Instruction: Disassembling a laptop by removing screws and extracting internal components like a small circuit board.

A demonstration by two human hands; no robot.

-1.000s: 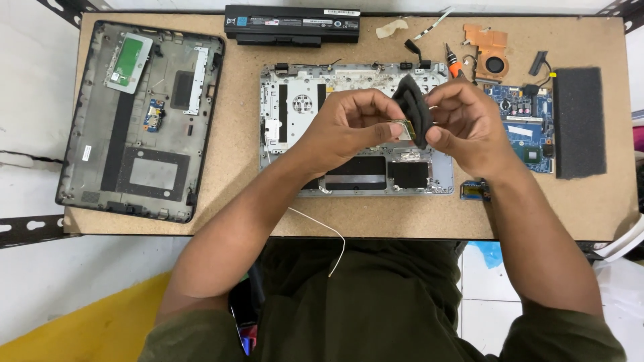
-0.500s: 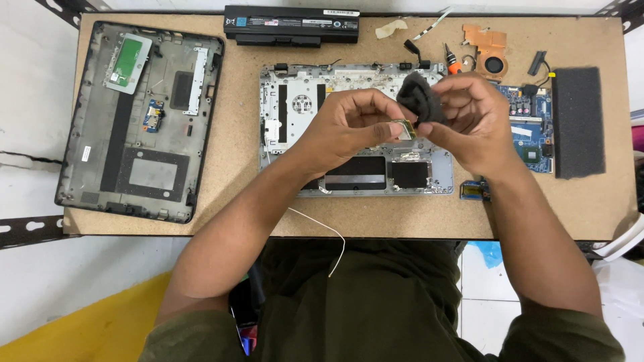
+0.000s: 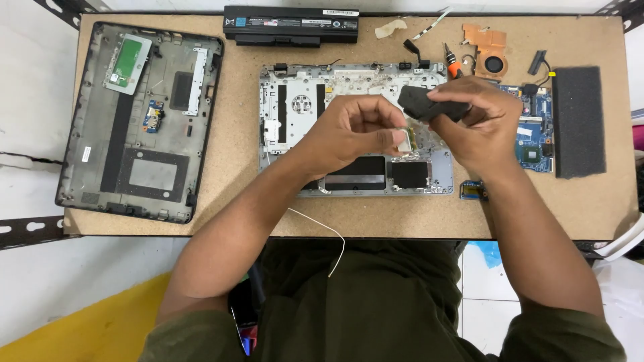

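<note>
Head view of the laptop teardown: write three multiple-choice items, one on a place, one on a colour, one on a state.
1. Where does the long black battery lie?
A. At the table's far edge, beyond the silver keyboard frame
B. Inside the black bottom cover
C. On the foam pad

2. What colour is the motherboard beside the right hand?
A. Red
B. Blue
C. White

3. What state is the small black part in?
A. Lying loose on the table
B. Screwed onto the bottom cover
C. Held up in the right hand, with the left hand close by

Answers:
1 A, it lies along the far edge above the frame.
2 B, the board shows blue.
3 C, the right fingers grip it above the frame.
</note>
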